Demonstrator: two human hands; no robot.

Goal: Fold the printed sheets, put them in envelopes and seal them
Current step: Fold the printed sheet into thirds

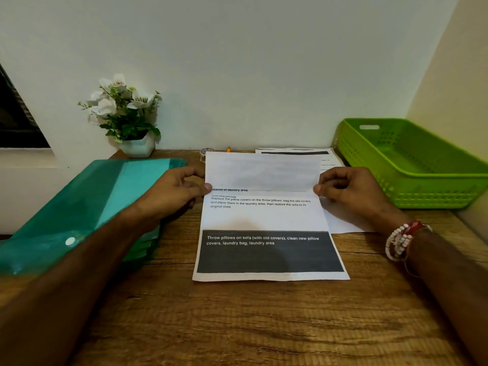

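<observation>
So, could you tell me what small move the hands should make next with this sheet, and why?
Probably press the folded-over top flap flat and crease it: the left hand and right hand pinch its corners over the printed sheet, and the fold looks loose.

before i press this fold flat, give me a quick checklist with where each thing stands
1. Both hands on the flap: ok, left hand and right hand pinch its corners.
2. Flap edge square across the printed sheet: ok, it runs level.
3. Crease pressed: not ok, flap still lifted.
4. Sheet flat on the desk: ok.
5. Envelope ready: cannot tell, only a green folder shows at left.
</observation>
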